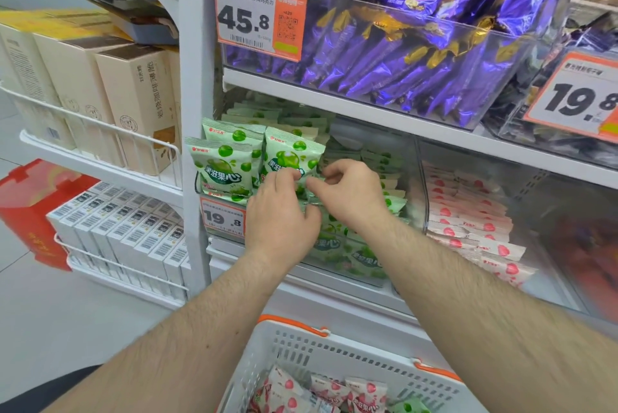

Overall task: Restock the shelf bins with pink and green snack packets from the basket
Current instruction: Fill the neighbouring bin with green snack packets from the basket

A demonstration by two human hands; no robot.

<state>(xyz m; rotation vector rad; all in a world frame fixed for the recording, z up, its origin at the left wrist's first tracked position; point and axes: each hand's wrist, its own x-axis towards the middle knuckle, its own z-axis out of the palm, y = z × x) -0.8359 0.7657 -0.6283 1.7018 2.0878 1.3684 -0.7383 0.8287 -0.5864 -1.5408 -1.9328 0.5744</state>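
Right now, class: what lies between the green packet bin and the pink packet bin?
In the head view, only a clear divider wall separates green packet bin from pink packet bin.

white shelf, clear bins on it

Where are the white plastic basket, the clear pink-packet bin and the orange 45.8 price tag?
white plastic basket (337, 350), head view, slotted back wall
clear pink-packet bin (548, 198), head view, transparent front panel
orange 45.8 price tag (244, 19), head view, printed digits
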